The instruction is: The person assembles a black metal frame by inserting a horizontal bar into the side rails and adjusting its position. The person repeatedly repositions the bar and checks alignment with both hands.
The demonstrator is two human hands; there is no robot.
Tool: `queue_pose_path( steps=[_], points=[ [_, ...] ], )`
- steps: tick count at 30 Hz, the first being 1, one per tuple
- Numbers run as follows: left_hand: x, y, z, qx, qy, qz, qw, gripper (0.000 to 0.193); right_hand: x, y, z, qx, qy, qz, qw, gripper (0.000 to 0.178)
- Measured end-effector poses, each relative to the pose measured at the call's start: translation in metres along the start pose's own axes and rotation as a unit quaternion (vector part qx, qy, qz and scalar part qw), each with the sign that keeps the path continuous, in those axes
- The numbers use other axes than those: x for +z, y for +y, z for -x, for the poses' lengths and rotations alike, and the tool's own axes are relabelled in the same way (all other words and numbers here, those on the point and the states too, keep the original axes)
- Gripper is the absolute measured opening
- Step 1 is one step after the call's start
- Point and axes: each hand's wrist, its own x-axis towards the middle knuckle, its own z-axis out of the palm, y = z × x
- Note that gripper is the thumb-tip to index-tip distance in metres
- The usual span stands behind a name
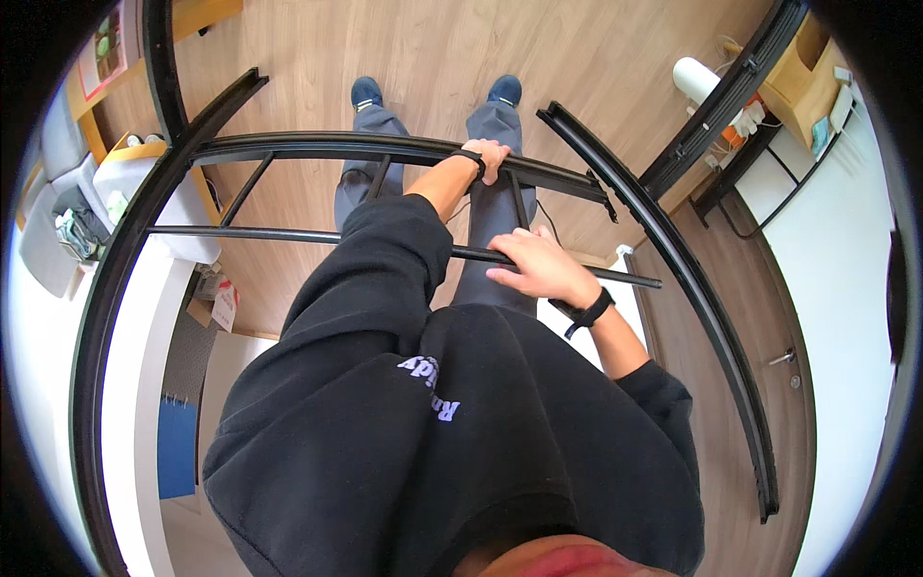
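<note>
A black metal frame section stretches across in front of me, made of a thick rail (pixel 317 144) and a thin rod (pixel 298 234) joined by several short crossbars (pixel 247 190). My left hand (pixel 488 159) is closed over the thick rail, its fingertips partly hidden. Closer to my body, my right hand (pixel 540 263) grips the thin rod, thumb on the near side. The left ends meet a long black beam (pixel 120 231). A second long black beam (pixel 673 255) stands at the right; the thick rail's end lies close to it, and the rod's end is apart from it.
My shoes (pixel 366 93) stand on the wood-look floor (pixel 433 48) beyond the frame. Another black beam (pixel 721 101) runs to the upper right, near a white cylinder (pixel 694 79) and wooden furniture (pixel 793 77). Grey seating (pixel 72 163) is at left, a brown door (pixel 740 317) at right.
</note>
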Motion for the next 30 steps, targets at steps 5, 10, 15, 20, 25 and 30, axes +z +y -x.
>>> queue_pose_path(
  steps=[5,10,15,20,25,30],
  points=[
    [-0.002,0.002,0.003,0.002,0.013,-0.014,1.0,0.084,-0.05,0.06,-0.015,0.047,-0.011,-0.295,0.954,0.043],
    [-0.014,0.004,0.004,0.004,-0.005,-0.008,1.0,0.079,-0.06,0.133,-0.06,0.321,-0.13,-0.361,0.866,0.071],
    [-0.016,0.007,0.01,-0.012,0.002,-0.016,1.0,0.08,-0.07,0.138,-0.068,0.315,-0.245,-0.263,0.878,0.081],
    [-0.012,0.008,0.013,-0.014,0.017,-0.005,1.0,0.072,-0.073,0.062,0.001,0.202,-0.168,-0.253,0.931,0.071],
    [-0.013,0.006,0.011,0.002,0.098,0.003,0.995,0.066,-0.02,-0.011,0.054,0.186,0.11,-0.108,0.97,0.072],
    [-0.016,0.004,0.011,0.009,0.088,-0.008,0.996,0.07,-0.003,-0.012,0.015,0.136,0.115,0.077,0.981,0.082]
  ],
)
